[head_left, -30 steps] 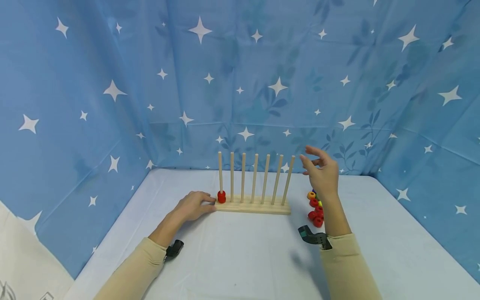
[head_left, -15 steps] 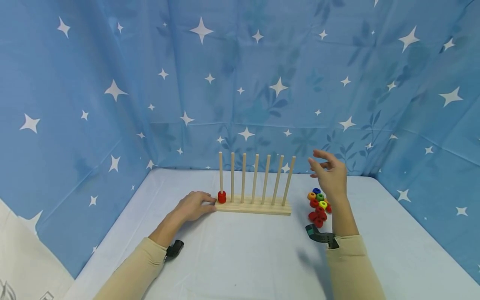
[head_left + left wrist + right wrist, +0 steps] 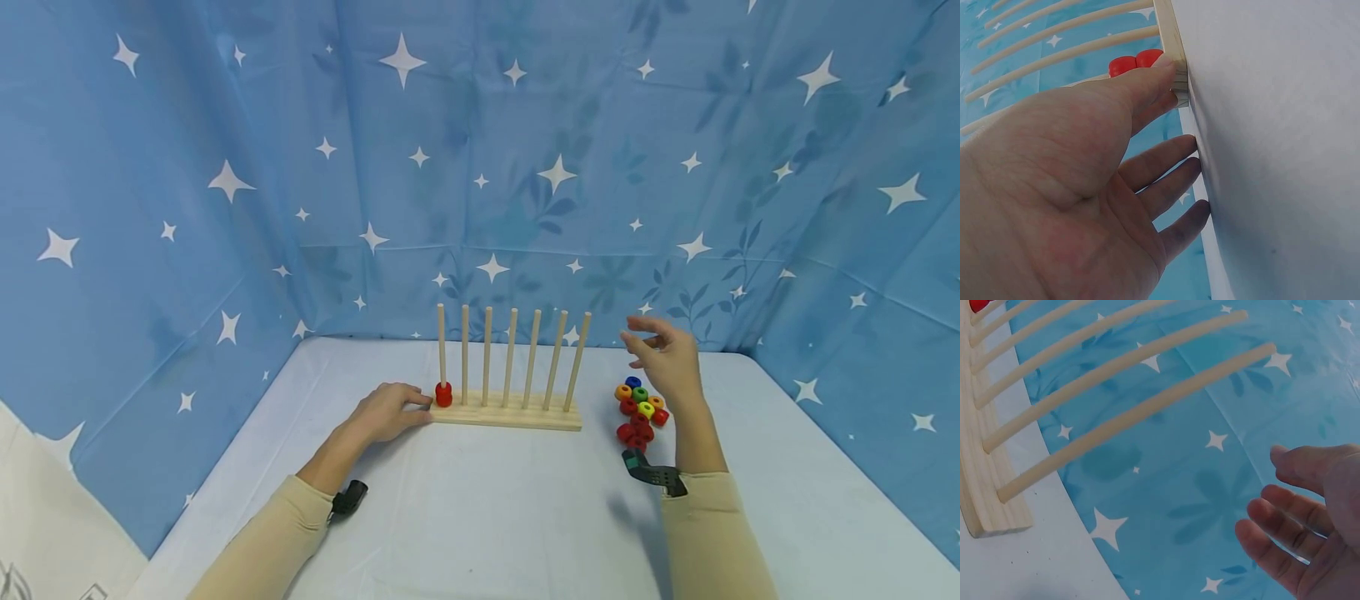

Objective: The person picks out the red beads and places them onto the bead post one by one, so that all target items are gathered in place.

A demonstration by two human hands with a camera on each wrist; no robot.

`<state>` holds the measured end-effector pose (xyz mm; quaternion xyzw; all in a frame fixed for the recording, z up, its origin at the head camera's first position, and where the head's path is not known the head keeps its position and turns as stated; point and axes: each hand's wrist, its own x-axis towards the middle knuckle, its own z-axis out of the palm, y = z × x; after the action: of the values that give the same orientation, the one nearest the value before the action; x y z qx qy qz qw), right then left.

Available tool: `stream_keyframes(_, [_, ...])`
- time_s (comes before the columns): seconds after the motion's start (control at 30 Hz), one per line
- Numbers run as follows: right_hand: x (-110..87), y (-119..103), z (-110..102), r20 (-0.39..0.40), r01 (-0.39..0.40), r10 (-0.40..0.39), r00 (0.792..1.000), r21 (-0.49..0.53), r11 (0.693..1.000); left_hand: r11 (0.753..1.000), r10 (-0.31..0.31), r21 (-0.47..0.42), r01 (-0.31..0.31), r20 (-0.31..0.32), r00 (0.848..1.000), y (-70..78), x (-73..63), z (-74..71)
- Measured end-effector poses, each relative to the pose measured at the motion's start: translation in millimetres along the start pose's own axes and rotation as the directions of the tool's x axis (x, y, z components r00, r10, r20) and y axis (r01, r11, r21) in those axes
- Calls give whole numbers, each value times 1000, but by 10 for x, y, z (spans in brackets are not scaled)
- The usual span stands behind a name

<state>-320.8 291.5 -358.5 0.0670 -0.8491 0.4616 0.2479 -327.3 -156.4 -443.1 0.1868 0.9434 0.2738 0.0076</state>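
Note:
A wooden peg rack [image 3: 510, 418] with several upright dowels stands on the table. Two red beads [image 3: 443, 395] are stacked on its leftmost dowel. My left hand [image 3: 386, 412] pinches the rack's left end between thumb and forefinger; in the left wrist view the other fingers [image 3: 1175, 228] are spread near the tabletop. Raised in the air right of the rack, my right hand [image 3: 667, 358] has loosely bent fingers with nothing between them. The right wrist view shows its thumb and fingertips apart, facing the dowels. Below it on the table lies a cluster of loose beads.
The loose beads include a blue one [image 3: 633, 382], a green one [image 3: 640, 394], a yellow one [image 3: 646, 409], two orange ones and several red ones [image 3: 640, 423]. A white cloth [image 3: 480, 517] covers the table. Blue star-patterned curtains [image 3: 480, 208] enclose its back and sides.
My right hand has moved right, away from the rack's last dowel, and come down slightly, uncovering more of the beads. The left hand and the rack have stayed still.

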Motion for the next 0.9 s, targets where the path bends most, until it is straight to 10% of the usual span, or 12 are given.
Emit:
stream_keyframes(0.3, [-10, 142, -114, 184, -35, 49, 982, -78, 996, 1000, 9, -1, -9, -3, 1000, 3, -3, -3])
stream_keyframes(0.9, [-22, 279, -140, 472, -80, 157, 868, -178, 981, 1000, 2, -5, -2, 3, 1000, 17, -16, -15])
